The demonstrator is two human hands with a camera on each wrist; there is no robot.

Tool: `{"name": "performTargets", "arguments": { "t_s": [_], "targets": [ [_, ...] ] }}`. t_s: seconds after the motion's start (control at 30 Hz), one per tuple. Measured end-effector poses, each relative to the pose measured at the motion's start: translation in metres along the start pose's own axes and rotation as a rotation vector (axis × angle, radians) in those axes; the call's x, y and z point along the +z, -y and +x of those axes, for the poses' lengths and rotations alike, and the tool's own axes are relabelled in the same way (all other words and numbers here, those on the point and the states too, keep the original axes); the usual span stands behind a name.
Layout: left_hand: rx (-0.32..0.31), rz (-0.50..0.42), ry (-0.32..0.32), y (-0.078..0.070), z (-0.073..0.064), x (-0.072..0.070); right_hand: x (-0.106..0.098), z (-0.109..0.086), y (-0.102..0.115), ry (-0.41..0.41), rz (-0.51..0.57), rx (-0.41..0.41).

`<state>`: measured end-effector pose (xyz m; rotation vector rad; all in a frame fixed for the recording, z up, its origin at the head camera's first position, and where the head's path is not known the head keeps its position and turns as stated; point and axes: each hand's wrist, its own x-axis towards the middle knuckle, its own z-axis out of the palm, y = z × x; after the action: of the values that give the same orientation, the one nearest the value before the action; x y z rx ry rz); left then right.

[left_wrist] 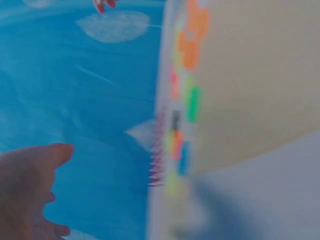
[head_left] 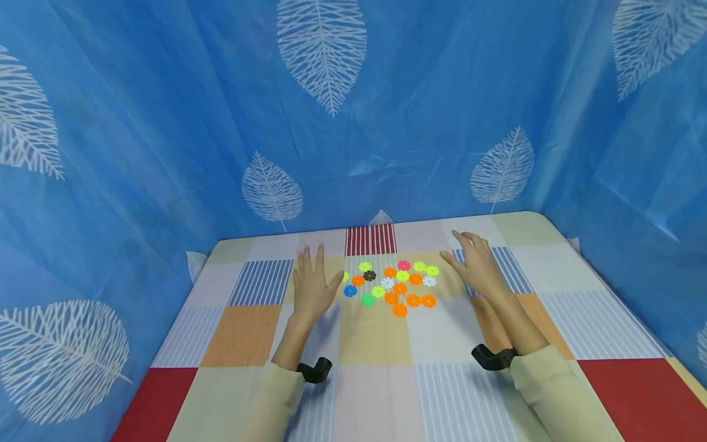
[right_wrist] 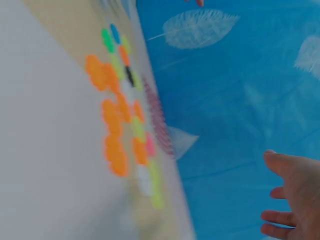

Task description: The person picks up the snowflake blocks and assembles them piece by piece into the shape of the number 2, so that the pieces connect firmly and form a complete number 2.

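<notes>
Small flower-shaped discs lie scattered in a loose patch on the checked cloth, among them an orange disc (head_left: 400, 310), a blue disc (head_left: 350, 290), a green disc (head_left: 367, 300), a black disc (head_left: 369, 275) and a pink disc (head_left: 404, 265). Left of the patch, my left hand (head_left: 313, 288) is held with fingers spread and holds nothing. My right hand (head_left: 476, 264) is on the other side, fingers extended and slightly bent, also holding nothing. Both wrist views show the discs blurred, with the left thumb (left_wrist: 60, 154) and right thumb (right_wrist: 276, 161) stretched out.
A patchwork-patterned cloth (head_left: 375, 393) covers the table. Blue curtains (head_left: 397, 123) with white leaf prints hang behind it and at both sides. Each wrist wears a black band, the left band (head_left: 315, 371) and the right band (head_left: 493, 357).
</notes>
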<state>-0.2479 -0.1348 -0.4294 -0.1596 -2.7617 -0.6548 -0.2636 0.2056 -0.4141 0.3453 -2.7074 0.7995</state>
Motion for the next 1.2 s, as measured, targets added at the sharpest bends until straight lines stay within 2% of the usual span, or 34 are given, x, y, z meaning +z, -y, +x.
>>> {"name": "performTargets", "arguments": {
  "t_s": [0.13,0.27,0.43,0.77,0.97,1.2],
  "targets": [
    [-0.012,-0.107,-0.034,0.012,0.002,0.028,0.026,0.003,-0.017,-0.030,0.112,0.043],
    [-0.059,-0.216,-0.064,0.023,0.005,0.051,0.050,0.009,-0.028,-0.034,0.176,0.078],
    [-0.091,-0.251,-0.034,0.033,0.009,0.069,0.071,0.011,-0.038,-0.031,0.251,0.097],
    [-0.052,-0.128,0.028,0.039,0.014,0.077,0.091,0.003,-0.051,-0.073,0.217,0.049],
    [-0.057,-0.024,0.050,0.040,0.016,0.080,0.092,0.000,-0.049,-0.070,0.227,0.072],
    [-0.050,-0.040,0.026,0.039,0.017,0.081,0.092,0.000,-0.049,-0.073,0.226,0.102]
  ]
}}
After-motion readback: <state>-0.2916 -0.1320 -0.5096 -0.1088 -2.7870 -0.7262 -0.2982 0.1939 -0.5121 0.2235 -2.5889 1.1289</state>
